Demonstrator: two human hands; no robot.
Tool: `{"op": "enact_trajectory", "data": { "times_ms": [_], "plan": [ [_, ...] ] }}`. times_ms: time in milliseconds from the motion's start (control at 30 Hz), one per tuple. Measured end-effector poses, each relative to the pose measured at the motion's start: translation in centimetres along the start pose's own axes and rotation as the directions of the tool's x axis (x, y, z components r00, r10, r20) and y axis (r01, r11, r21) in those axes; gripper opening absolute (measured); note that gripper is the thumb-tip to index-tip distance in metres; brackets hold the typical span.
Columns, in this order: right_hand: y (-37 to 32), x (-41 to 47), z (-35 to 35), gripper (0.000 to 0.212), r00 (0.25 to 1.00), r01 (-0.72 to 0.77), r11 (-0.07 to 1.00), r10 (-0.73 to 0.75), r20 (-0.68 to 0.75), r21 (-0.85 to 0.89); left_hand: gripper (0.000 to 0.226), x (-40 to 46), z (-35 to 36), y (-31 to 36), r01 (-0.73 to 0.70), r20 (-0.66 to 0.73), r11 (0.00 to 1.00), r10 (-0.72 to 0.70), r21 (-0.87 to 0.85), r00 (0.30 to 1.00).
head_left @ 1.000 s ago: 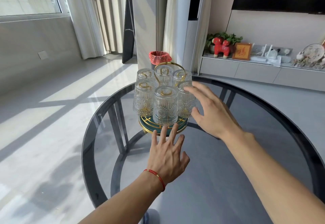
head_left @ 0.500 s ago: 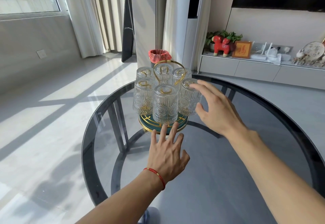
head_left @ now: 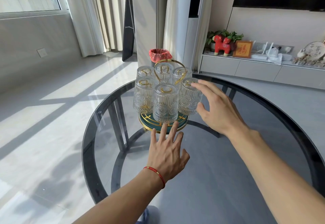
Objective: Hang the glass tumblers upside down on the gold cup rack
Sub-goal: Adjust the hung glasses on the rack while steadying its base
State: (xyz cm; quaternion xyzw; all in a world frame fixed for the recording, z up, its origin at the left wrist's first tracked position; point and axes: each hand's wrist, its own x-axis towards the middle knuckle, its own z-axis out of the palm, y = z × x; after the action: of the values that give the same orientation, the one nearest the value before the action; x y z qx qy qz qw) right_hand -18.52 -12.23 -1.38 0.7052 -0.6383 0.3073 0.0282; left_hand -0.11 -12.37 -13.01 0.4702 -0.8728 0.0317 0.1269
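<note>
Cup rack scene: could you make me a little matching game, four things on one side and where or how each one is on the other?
Things:
1. right hand
2. left hand
3. front tumbler
4. bin with red liner

Places or states:
A. on the floor behind the table
B. fingers spread, flat near the rack's base
C. fingertips at the rightmost tumbler's top
D. upside down on the rack

Pairs: 1-C, 2-B, 3-D, 4-A

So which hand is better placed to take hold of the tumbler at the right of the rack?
The right hand: it is open beside that tumbler, fingertips at its upturned base. The left hand lies spread on the glass table, fingers near the rack's base.
</note>
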Motion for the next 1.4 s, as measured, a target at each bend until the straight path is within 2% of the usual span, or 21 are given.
{"op": "enact_trajectory", "data": {
  "times_ms": [233,300,433,533,633,933,1400],
  "plan": [
    [-0.1,0.0,0.2,0.061,1.000,0.010,1.000,-0.010,0.001,0.028,0.057,0.0,-0.1,0.0,0.000,0.021,1.000,0.000,-0.005,1.000],
    [-0.7,0.0,0.2,0.062,0.999,0.033,0.999,-0.033,-0.041,0.006,0.058,0.0,-0.2,0.0,-0.002,0.027,1.000,0.002,-0.002,1.000],
    [-3.6,-0.4,0.8,0.056,0.964,0.197,0.979,-0.203,-0.174,-0.054,0.057,0.0,-0.5,0.1,-0.008,0.016,1.000,0.008,0.004,1.000],
    [-5.8,-0.9,2.0,0.062,0.950,0.293,0.948,-0.303,-0.073,-0.122,0.066,-0.1,-0.7,0.1,-0.024,0.005,1.000,0.024,-0.010,1.000],
    [-6.5,-1.2,2.6,0.072,0.964,0.264,0.952,-0.265,0.014,-0.158,0.070,-0.2,-0.8,0.1,-0.032,0.009,0.999,0.032,-0.030,0.999],
    [-6.6,-1.8,2.7,0.059,0.951,0.288,0.954,-0.295,-0.096,-0.083,0.073,-0.2,-0.6,0.1,-0.028,0.016,0.999,0.029,-0.044,0.999],
    [-6.5,-1.7,2.7,0.060,0.943,0.311,0.945,-0.320,-0.087,-0.102,0.070,-0.2,-0.6,0.0,-0.033,0.024,0.999,0.034,-0.042,0.999]
  ]
}}
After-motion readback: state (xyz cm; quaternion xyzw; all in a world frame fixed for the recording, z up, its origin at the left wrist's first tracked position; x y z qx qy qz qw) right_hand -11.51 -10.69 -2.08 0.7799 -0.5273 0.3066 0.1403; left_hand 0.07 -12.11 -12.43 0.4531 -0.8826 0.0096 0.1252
